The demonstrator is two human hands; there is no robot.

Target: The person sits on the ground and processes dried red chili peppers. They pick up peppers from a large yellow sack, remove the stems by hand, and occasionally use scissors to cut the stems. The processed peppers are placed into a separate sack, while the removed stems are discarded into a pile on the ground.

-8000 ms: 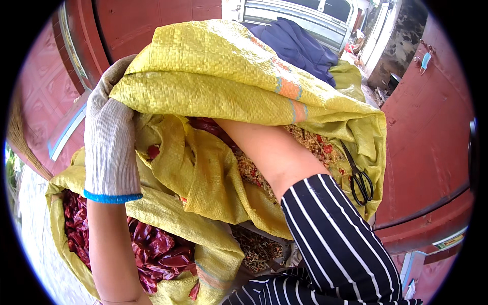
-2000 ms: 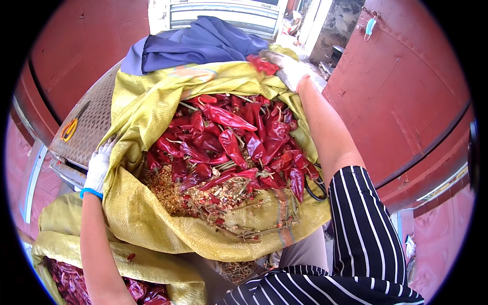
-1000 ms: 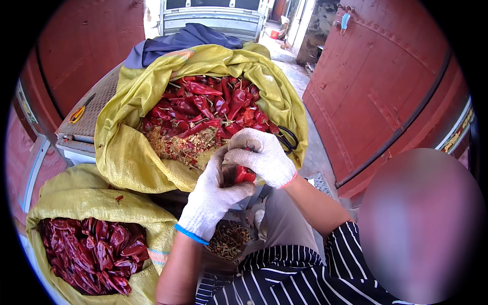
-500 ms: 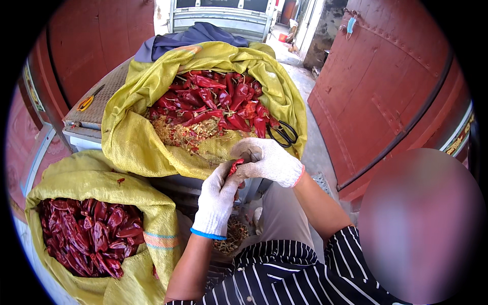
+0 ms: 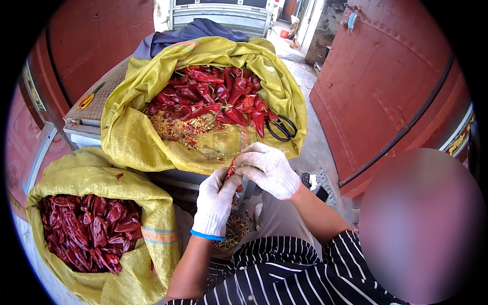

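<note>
Both my hands wear white knitted gloves and meet in front of the big yellow sack. My left hand (image 5: 213,201) is closed on a red dried chili pepper (image 5: 230,171), most of it hidden by the fingers. The fingertips of my right hand (image 5: 264,168) pinch the same chili from above. Just beyond them, the yellow woven sack (image 5: 137,145) lies spread open, holding a heap of red chilies (image 5: 218,94) and loose pale seeds (image 5: 178,129). Black-handled scissors (image 5: 282,128) rest at the heap's right side.
Another yellow sack (image 5: 162,213), filled with dark red chilies (image 5: 94,231), stands at lower left. Orange-handled scissors (image 5: 87,100) lie on the patterned surface at left. Stem scraps (image 5: 235,230) sit below my hands. A red door (image 5: 381,86) stands at right.
My right hand has shifted slightly right and down, its fingers now bent over the chili. The left hand stays nearly in place, still gripping it.
</note>
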